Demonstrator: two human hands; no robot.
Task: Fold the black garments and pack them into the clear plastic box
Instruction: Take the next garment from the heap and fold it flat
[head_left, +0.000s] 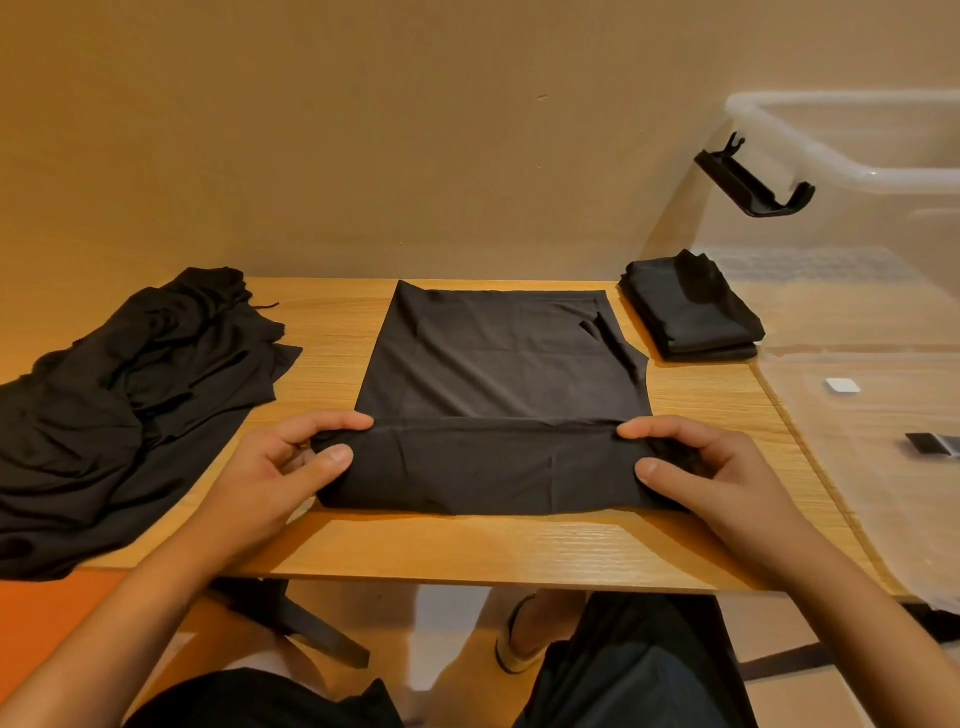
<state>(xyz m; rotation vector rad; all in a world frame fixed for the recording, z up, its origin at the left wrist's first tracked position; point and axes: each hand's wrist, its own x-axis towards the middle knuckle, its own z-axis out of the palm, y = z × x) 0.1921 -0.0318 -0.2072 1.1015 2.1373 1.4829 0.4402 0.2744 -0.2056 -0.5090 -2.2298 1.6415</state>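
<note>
My left hand (291, 457) and right hand (696, 462) are both closed on the near end of the black garment (498, 364) I am folding. Each pinches one corner of the turned-over band, thumb on top and fingers curled around the edge. That near band is already doubled over onto the cloth. The rest of the garment lies flat and fairly smooth, stretching away from me across the middle of the desk (467, 551), with its sides apparently already folded in to make a long rectangle. I judge I am partway through the lengthwise folds on this piece, with one or two more turns needed before it is small enough to pack. To the left of this garment a crumpled pile (130, 405) of black clothes spreads over the desk and hangs off its edge. None of it is folded, so that is the larger share of the work left. To the right of the garment, at its far end, sits a neat folded stack (691, 312). It lies close against the clear plastic box (831, 150), which stands further right with its black latch (753, 182) hanging open. The stack looks to be outside the box, though the clear wall makes that hard to judge. If so, nothing is packed yet.
</note>
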